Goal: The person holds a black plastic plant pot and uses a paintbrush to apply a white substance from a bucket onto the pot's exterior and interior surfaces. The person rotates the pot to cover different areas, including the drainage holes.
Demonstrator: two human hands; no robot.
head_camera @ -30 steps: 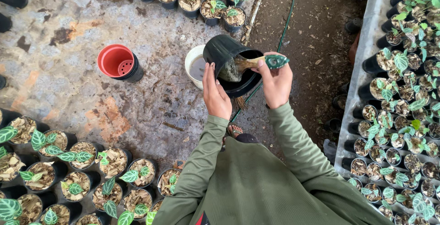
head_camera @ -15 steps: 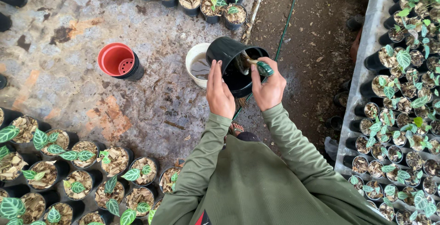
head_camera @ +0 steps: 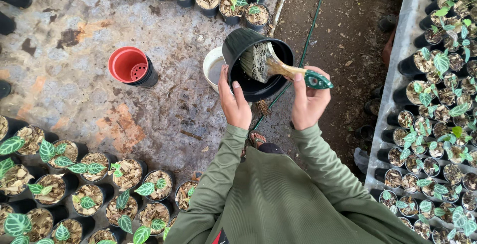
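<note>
Head view, looking down at two hands over a concrete floor (head_camera: 79, 100).

- Left hand (head_camera: 235, 101): fingers curled on the rim of a black pot (head_camera: 248, 50), thumb outside, holding it tilted with its mouth toward the person.
- Right hand (head_camera: 308, 100): closed around the green-tipped wooden handle of a brush (head_camera: 278, 65); the bristles lie inside the pot against its inner wall.
- Black pot: held up between the hands, above the floor, just in front of a white bucket (head_camera: 212, 67) that it partly covers.
- Red pot (head_camera: 130, 65): nested in a black one, standing on the floor, left of the bucket and apart from it.
- Green hose (head_camera: 310, 30): runs across bare soil from the top edge down behind the pot.
- Potted seedlings (head_camera: 89, 194): black pots with wood-chip mix and veined green leaves, grouped at lower left; another row along the top edge.
- Seedling trays (head_camera: 437, 100): small pots packed close along the right side.
- Green sleeves (head_camera: 278, 194): cover both arms.
</note>
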